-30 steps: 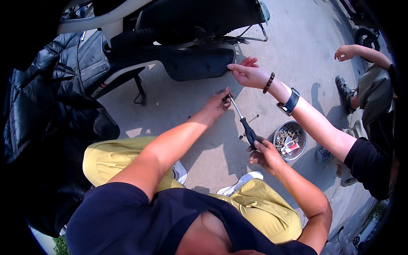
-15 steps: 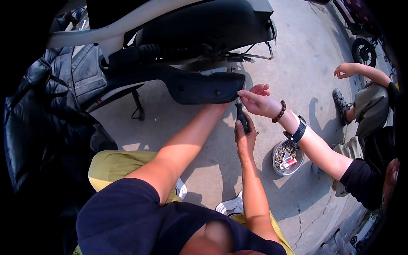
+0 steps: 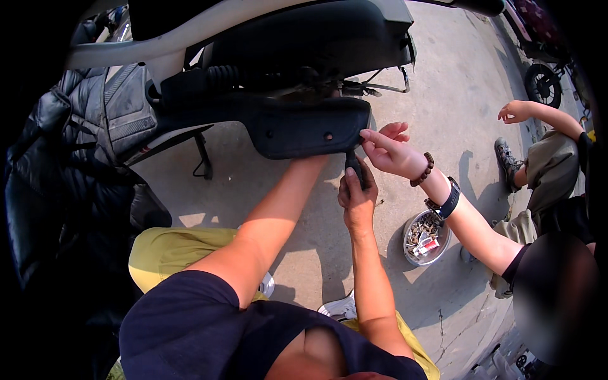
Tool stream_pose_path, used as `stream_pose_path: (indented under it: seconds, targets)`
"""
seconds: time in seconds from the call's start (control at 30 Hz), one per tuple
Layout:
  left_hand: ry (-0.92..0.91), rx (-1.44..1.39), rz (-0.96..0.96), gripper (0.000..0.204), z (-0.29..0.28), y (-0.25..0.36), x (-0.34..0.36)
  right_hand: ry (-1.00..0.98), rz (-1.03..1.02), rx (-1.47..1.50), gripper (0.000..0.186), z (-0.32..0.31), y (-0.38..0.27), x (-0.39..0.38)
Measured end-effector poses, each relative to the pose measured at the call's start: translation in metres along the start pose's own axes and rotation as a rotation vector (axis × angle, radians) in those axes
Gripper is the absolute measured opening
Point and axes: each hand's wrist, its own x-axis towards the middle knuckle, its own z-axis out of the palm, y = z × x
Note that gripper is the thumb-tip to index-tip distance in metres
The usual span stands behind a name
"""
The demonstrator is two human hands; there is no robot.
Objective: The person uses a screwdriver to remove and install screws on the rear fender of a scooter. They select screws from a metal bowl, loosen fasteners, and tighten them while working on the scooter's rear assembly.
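Observation:
A black plastic cover [image 3: 291, 136] hangs off the scooter's side, with two round holes in its face. My left forearm [image 3: 282, 206] reaches up behind the lower edge of this cover, which hides the hand and its fingers. Just below the cover's right end, my right hand [image 3: 358, 197] is closed round the black handle of a screwdriver [image 3: 353, 163]. The handle points upward, and the tip is out of sight at the cover's edge. Another person's hand [image 3: 396, 155], with a beaded bracelet and a dark watch, pinches at the cover's right corner.
The scooter's rear wheel and black body [image 3: 304, 47] fill the space above. A round tub [image 3: 407, 252] of small metal parts stands on the concrete [image 3: 475, 82] beside the other person's arm. A second person's hand [image 3: 518, 111] is farther right, near a small wheel [image 3: 543, 82].
My right hand and the screwdriver have moved slightly up and left, so the shaft is now hidden behind the cover's edge. The cover's right end has shifted a little.

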Motion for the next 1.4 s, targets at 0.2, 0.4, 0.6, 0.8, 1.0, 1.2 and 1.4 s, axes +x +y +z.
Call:
stream_pose_path:
  seconds: [0.2, 0.4, 0.6, 0.8, 1.0, 1.2, 1.4]
  targets:
    - [-0.292, -0.137, -0.183, 0.05, -0.013, 0.009, 0.018, 0.03, 0.0, 0.017, 0.043, 0.014, 0.0, 0.009]
    - [-0.229, 0.3, -0.028, 0.048, 0.01, 0.02, -0.003, 0.12, -0.034, -0.099, 0.039, 0.024, 0.013, 0.015]
    - [-0.151, 0.381, 0.011, 0.047, 0.011, 0.014, 0.001, 0.129, -0.171, -0.226, 0.039, 0.017, 0.03, 0.025]
    - [-0.106, 0.409, 0.034, 0.046, 0.011, 0.012, 0.007, 0.171, -0.338, -0.485, 0.038, 0.01, 0.034, 0.026]
    - [-0.064, 0.46, 0.058, 0.046, 0.015, 0.01, 0.009, 0.212, -0.33, -0.519, 0.037, 0.016, 0.029, 0.022]
    - [-0.043, 0.491, 0.086, 0.045, 0.018, 0.008, 0.019, 0.217, -0.455, -0.704, 0.032, 0.014, 0.025, 0.025]
    - [0.063, 0.666, 0.123, 0.044, 0.014, 0.006, 0.005, 0.217, -0.667, -0.88, 0.029, 0.01, 0.025, 0.032]
